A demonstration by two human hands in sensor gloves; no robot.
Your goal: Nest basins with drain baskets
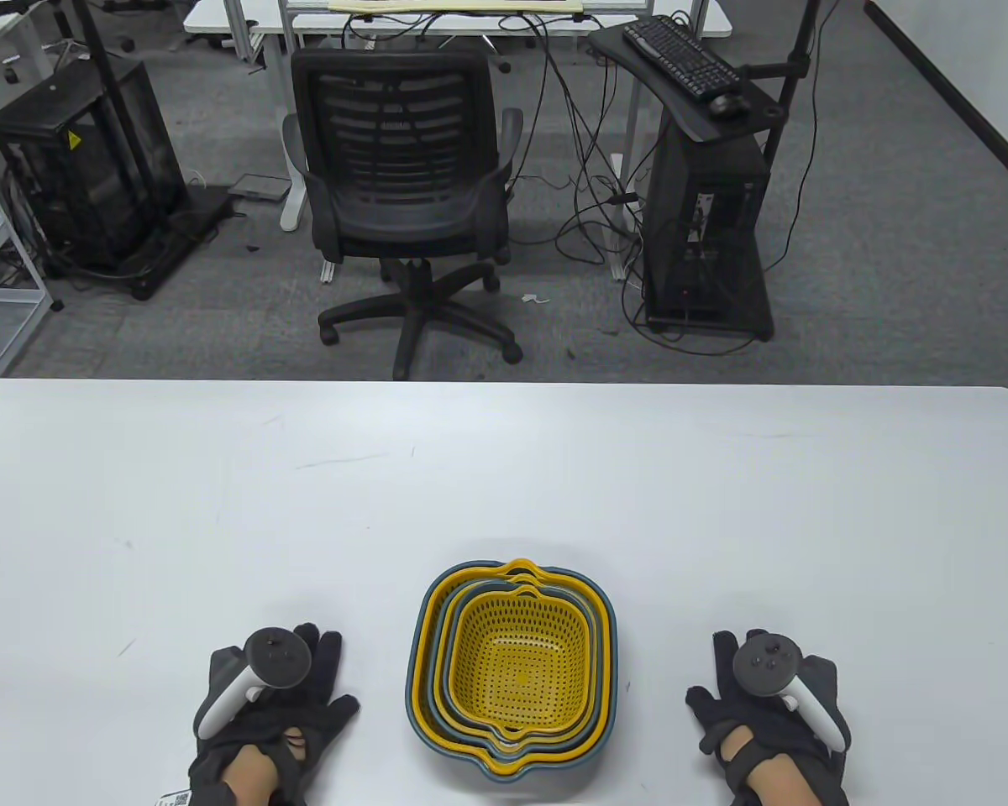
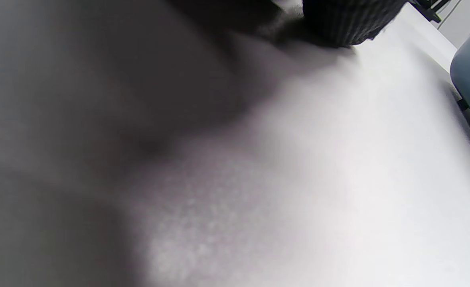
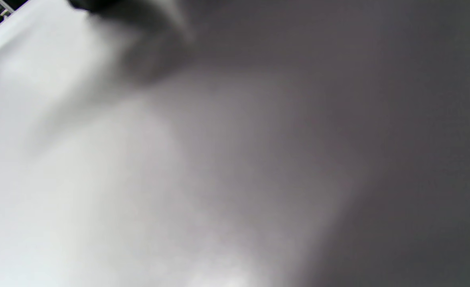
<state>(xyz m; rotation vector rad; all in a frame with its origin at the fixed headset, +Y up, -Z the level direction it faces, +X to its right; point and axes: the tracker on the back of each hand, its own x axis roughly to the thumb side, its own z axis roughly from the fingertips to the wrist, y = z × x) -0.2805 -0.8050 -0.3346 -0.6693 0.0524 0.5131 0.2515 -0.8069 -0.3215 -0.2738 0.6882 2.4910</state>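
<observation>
Basins and drain baskets look nested; keep your left hand and right hand released, flat on the worktop.

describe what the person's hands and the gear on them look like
Both the left hand and right hand wear black fabric gloves, bare wrists showing. Each back carries a tracker with a dark grey round head with buttons and a white handle. A small white coded tag sits by the left wrist.
</observation>
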